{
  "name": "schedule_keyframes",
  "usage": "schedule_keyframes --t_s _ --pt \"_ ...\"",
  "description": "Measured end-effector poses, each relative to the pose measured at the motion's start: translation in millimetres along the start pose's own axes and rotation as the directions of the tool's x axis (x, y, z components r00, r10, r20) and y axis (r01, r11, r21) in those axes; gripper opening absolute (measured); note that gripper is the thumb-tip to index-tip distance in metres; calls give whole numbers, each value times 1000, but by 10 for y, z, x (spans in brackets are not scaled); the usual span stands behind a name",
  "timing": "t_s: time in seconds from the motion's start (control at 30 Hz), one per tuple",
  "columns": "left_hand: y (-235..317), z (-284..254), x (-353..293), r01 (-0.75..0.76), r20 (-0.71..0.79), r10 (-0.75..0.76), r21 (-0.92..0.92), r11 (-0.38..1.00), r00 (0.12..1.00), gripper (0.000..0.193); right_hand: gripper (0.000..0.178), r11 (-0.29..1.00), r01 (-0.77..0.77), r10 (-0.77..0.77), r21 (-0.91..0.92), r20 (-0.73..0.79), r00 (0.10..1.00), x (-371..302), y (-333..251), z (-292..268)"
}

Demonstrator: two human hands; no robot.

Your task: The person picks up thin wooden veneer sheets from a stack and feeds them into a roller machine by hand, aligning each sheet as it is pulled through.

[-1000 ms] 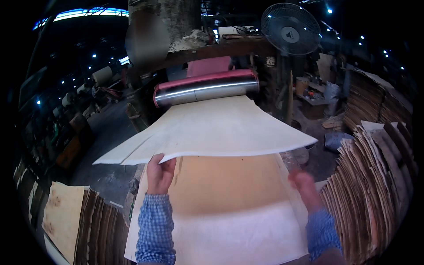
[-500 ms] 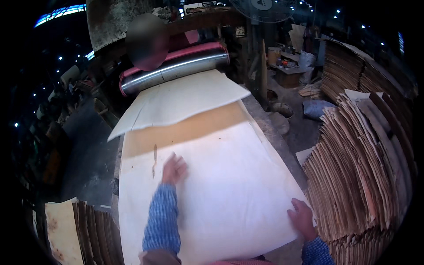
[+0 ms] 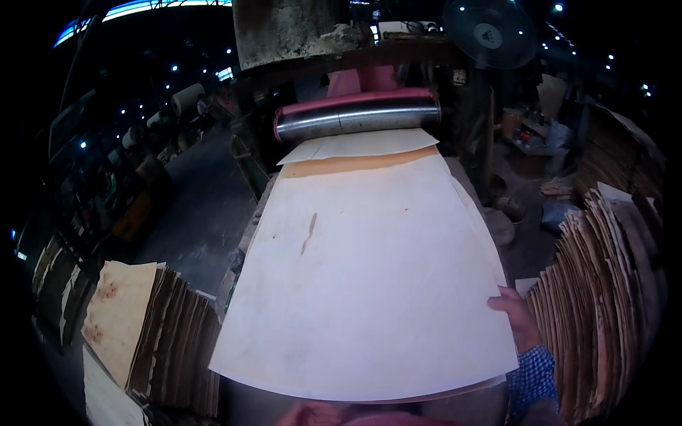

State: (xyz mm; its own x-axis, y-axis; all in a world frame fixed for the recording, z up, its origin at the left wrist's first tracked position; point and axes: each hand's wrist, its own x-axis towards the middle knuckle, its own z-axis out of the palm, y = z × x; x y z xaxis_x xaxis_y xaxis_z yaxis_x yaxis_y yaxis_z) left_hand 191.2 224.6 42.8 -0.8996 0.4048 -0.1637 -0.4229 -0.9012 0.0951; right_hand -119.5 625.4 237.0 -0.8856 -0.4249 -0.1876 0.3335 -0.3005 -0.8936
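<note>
A wide, pale wood veneer sheet lies over the table before me, with a brown slit and small dark knots. Its far end is under another veneer sheet, which reaches up to a shiny metal roller. My right hand pinches the near sheet's right edge, thumb on top and fingers hidden beneath. Low in the picture, just below the sheet's front edge, is my left hand. It is blurred and cut off, so its grip does not show.
Stacked veneer sheets stand close on my right, and another stack is at the left. A red-pink cover runs along the roller's top. A fan hangs at the upper right. Dark floor stretches off to the left.
The upper sheet has moved away toward the roller, and less of it shows. My left hand has drawn back from the near sheet's surface to below its front edge. The view has swung left.
</note>
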Motion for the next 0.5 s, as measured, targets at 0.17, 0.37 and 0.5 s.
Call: schedule_keyframes --t_s 0.17,0.37,0.5 --pt "219 920 478 -719 -207 820 398 570 534 57 44 994 -68 43 -86 -263 964 -132 202 -223" --pt "335 874 483 -550 -171 735 558 621 656 61 60 988 -155 147 -9 -273 951 -167 463 -381" --pt "368 899 322 -494 -432 743 560 665 511 44 47 995 -97 88 -21 -274 958 -205 326 -339"
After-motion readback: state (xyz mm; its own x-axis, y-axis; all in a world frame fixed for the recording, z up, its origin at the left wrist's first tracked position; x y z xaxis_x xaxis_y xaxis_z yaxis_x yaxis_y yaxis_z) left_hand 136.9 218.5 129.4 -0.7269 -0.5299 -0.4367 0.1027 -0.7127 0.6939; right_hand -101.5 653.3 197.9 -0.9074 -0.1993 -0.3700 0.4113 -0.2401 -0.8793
